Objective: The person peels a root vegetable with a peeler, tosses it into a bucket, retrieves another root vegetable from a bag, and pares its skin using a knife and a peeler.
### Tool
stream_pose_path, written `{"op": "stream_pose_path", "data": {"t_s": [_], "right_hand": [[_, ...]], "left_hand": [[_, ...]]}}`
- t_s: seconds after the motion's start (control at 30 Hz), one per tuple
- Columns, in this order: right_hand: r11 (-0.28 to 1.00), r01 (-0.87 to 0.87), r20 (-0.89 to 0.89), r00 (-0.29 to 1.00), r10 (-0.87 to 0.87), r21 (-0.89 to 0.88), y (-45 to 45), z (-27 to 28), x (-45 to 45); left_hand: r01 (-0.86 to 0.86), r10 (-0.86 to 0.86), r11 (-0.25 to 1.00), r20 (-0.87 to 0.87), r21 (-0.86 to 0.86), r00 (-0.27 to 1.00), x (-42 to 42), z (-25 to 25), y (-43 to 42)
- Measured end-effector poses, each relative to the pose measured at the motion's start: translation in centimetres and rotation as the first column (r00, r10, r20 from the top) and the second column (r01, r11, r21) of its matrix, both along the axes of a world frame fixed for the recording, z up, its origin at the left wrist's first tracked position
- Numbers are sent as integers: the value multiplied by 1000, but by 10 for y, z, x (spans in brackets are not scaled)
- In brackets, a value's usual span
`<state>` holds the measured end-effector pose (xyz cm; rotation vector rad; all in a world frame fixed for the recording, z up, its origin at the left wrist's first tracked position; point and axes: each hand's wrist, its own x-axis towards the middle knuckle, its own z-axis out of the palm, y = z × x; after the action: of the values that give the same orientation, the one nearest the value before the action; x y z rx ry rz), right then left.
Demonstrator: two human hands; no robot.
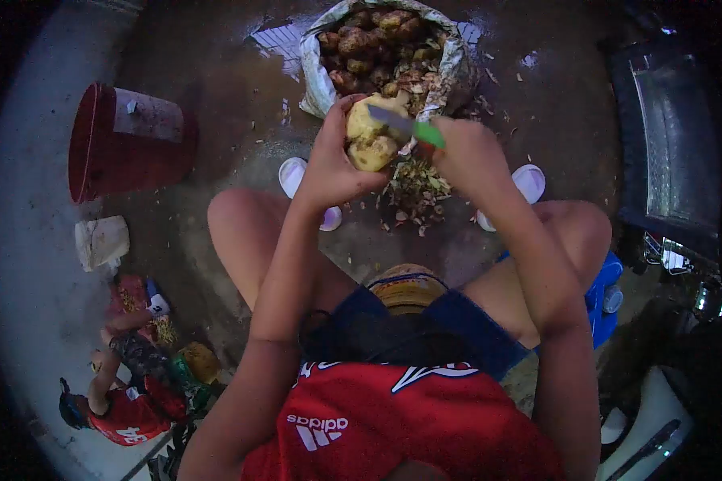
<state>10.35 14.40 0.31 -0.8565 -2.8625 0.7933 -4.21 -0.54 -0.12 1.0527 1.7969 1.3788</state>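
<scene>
A partly peeled, knobbly yellow potato point(371, 136) is held up in my left hand point(338, 164), whose fingers wrap round its left side and underside. My right hand point(471, 154) is closed on the green handle of a knife point(401, 124). The blade lies across the upper right part of the potato. Just beyond my hands stands an open white sack point(319, 80), filled with brown, dirt-covered tubers point(361, 44). Below the potato, a heap of peelings point(415, 188) lies on the floor between my feet.
A dark red bucket point(148, 148) lies to the left, with a white container point(102, 242) below it. Another person in a red shirt point(132, 413) sits at the lower left. A blue plastic object point(606, 301) is beside my right leg, and a dark-framed panel point(674, 136) stands at the right.
</scene>
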Motion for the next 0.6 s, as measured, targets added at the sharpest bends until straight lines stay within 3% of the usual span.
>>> {"op": "stream_pose_path", "data": {"t_s": [0.07, 0.1, 0.2, 0.3, 0.4, 0.5, 0.6], "right_hand": [[994, 78, 46, 996, -82, 76, 19, -5, -2], [990, 140, 76, 987, -141, 21, 29, -6, -3], [992, 82, -54, 995, -87, -94, 37, -5, -2], [990, 47, -45, 998, -53, -132, 26, 7, -1], [990, -26, -145, 989, 6, -139, 17, 10, 0], [996, -86, -189, 979, 80, -26, 8, 12, 0], [987, -113, -99, 990, 102, -116, 0, 19, 5]], "left_hand": [[41, -48, 996, 81, 83, 996, 5, 5, -1], [61, -76, 990, 117, 127, 990, 6, 8, -2], [25, -61, 991, 270, 133, 961, 8, 15, 1], [-8, -28, 994, 343, 105, 939, 3, 12, 0], [-44, -28, 993, 579, 109, 815, -2, -4, 1], [-41, -70, 987, 653, 153, 754, -5, -12, 1], [-35, -63, 982, 497, 186, 866, -2, -17, 1]]}}
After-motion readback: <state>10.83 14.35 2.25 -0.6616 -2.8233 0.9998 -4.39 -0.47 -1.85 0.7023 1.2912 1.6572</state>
